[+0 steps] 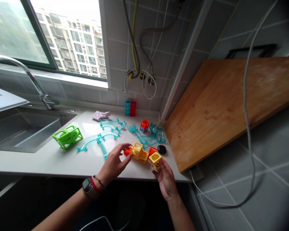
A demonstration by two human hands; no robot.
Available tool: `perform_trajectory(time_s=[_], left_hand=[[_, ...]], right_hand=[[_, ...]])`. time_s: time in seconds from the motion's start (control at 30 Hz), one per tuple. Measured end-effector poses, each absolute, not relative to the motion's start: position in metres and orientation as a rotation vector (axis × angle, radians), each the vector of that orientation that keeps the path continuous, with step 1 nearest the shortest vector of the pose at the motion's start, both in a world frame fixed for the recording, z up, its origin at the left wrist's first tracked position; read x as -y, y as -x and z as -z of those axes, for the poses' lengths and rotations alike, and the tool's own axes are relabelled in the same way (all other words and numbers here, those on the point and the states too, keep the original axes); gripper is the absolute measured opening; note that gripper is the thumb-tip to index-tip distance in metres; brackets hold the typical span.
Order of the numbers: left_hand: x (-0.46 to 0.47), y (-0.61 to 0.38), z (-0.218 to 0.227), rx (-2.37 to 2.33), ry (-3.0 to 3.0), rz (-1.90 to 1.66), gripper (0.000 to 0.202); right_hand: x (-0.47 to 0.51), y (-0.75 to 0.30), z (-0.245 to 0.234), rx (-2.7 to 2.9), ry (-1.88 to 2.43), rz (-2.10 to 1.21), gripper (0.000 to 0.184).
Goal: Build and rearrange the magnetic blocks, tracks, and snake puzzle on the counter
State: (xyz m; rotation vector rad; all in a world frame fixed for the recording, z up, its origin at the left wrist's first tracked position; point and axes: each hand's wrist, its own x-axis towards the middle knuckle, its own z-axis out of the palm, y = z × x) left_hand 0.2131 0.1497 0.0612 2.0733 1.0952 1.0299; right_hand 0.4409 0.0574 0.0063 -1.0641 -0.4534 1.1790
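Observation:
My right hand (166,179) is closed on a yellow cube-shaped toy block (155,158) with a round opening in its top, lifted near the counter's front edge. My left hand (115,162) has its thumb and fingers apart, beside a yellow open-frame block (136,149). An orange block (127,150) shows between its thumb and forefinger; whether they touch it I cannot tell. Another yellow block (143,156) lies against the frame block. Just behind the held cube sits an orange-red block (153,150), partly hidden.
Clear teal track pieces (108,133) and more track (146,139) spread behind my hands. Around them are a green frame block (67,136), stacked red and blue cubes (144,125), a black case (162,149) and a lilac piece (100,115). A wooden board (226,106) leans right; a sink (26,128) lies left.

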Motion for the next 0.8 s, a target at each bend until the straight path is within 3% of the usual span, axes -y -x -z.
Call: perform_trajectory(time_s=[0.13,0.2,0.5,0.8], left_hand=[[-0.185,-0.218,-0.054,-0.927,-2.424,-0.841,0.09],[-0.199,-0.221,-0.051,-0.913,-2.529,-0.72,0.103],[-0.221,-0.234,-0.02,-0.788,-2.461,-0.617,0.073],[-0.223,-0.236,-0.009,-0.794,-2.436,-0.645,0.072]], right_hand=[[-0.064,-0.441,0.0,0.429,1.102,-1.153,0.047],[-0.066,-0.44,0.0,0.437,1.104,-1.134,0.046],[-0.065,-0.429,-0.006,0.518,1.21,-1.055,0.049],[-0.084,-0.434,-0.015,0.906,1.326,-0.768,0.058]])
